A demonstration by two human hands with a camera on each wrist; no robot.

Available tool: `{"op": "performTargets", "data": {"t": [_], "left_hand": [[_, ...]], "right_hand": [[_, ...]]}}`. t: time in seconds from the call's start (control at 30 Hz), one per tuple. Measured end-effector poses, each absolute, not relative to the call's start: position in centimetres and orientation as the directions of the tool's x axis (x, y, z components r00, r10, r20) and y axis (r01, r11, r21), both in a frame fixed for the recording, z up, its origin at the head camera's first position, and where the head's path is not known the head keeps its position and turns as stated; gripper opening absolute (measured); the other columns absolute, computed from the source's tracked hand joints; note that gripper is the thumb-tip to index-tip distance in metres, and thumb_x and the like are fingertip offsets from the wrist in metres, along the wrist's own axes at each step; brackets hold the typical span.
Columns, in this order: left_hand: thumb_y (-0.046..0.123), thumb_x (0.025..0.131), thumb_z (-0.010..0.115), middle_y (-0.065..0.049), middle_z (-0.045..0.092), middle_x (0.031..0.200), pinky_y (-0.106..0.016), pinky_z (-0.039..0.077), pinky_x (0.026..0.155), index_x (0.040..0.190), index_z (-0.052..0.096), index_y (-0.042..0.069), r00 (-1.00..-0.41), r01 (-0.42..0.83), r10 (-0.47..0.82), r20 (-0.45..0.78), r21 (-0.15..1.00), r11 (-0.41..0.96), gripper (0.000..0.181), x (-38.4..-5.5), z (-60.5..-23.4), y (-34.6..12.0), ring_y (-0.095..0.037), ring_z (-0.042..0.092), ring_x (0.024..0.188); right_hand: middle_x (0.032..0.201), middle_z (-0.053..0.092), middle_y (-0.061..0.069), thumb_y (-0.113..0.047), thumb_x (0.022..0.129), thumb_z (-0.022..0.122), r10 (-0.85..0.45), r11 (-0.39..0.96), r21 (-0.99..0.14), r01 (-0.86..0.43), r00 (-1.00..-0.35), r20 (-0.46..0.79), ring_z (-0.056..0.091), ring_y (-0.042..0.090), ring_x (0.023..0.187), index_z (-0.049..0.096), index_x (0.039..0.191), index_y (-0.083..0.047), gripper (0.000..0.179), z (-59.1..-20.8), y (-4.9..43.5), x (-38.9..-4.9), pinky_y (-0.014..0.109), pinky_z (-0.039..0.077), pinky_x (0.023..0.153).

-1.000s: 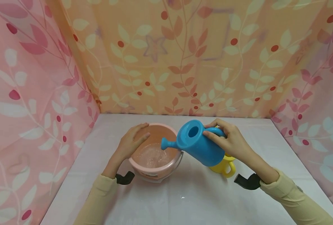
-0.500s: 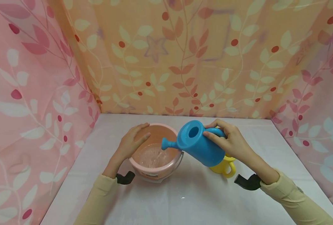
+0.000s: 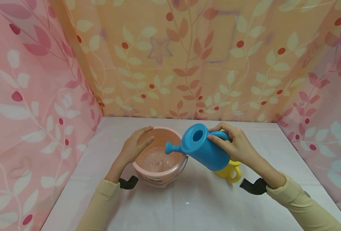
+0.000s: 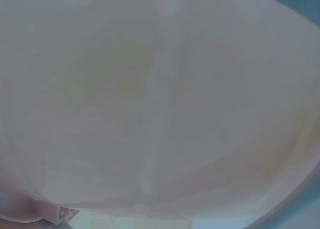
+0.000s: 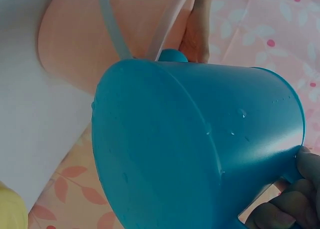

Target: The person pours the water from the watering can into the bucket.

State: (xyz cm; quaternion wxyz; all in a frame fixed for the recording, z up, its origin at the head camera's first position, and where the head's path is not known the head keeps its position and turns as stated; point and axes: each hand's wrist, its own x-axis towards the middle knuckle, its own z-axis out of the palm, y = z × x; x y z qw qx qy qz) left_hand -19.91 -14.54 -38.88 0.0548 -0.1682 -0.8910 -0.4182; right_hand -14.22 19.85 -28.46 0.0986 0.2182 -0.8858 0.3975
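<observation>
My right hand (image 3: 235, 142) grips the handle of a blue toy watering can (image 3: 208, 154), thumb and fingers wrapped around it. The can tilts left, its spout over the open pink bucket (image 3: 162, 179). Rippling clear water (image 3: 156, 160) lies in the bucket. At the bucket's left rim rests my left hand (image 3: 132, 147), fingers fairly straight and thumb over the opening. The left wrist view is filled by the pale bucket wall (image 4: 160, 114) up close. In the right wrist view, droplets dot the watering can (image 5: 200, 134), and its base faces the camera.
A yellow cup with a handle (image 3: 231, 171) stands on the white table (image 3: 211, 208), partly hidden behind the watering can. The bucket's thin bail (image 3: 185, 165) hangs at its right side. Leaf-patterned curtains (image 3: 187, 64) enclose the table at the back and sides.
Both hands, the watering can and the bucket keep nearly the same places. The water's ripples in the bucket have changed shape.
</observation>
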Motion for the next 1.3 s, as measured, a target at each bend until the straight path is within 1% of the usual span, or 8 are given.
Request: {"op": "performTargets", "data": {"t": [0.63,1.03,1.3], "left_hand": [[0.054,0.091,0.047,0.008,0.039,0.144,-0.057,0.026,0.105,0.138,0.043,0.030,-0.934,0.354,0.261,0.244,0.725,0.591,0.053,-19.91,-39.01,-14.58,-0.021,0.030,0.136],[0.055,0.091,0.047,0.008,0.039,0.144,-0.058,0.026,0.105,0.138,0.043,0.032,-0.936,0.349,0.256,0.241,0.719,0.601,0.053,-19.98,-39.05,-14.55,-0.021,0.030,0.136],[0.055,0.091,0.047,0.007,0.039,0.144,-0.058,0.026,0.105,0.138,0.043,0.029,-0.936,0.350,0.257,0.242,0.720,0.599,0.054,-20.00,-39.03,-14.56,-0.022,0.030,0.136]], "right_hand": [[0.107,0.067,0.014,-0.018,0.085,0.068,-0.307,0.598,-0.658,-0.457,-0.889,0.339,0.063,0.037,0.099,0.060,0.101,-0.007,0.020,-28.32,19.78,-14.15,0.056,0.049,0.080],[0.106,0.067,0.013,-0.019,0.085,0.068,-0.312,0.595,-0.659,-0.459,-0.888,0.337,0.063,0.035,0.098,0.061,0.101,-0.009,0.020,-28.22,19.75,-14.14,0.056,0.050,0.081],[0.106,0.067,0.013,-0.019,0.085,0.068,-0.314,0.598,-0.653,-0.464,-0.886,0.341,0.063,0.034,0.098,0.061,0.101,-0.009,0.021,-28.13,19.70,-14.18,0.056,0.050,0.081]]}}
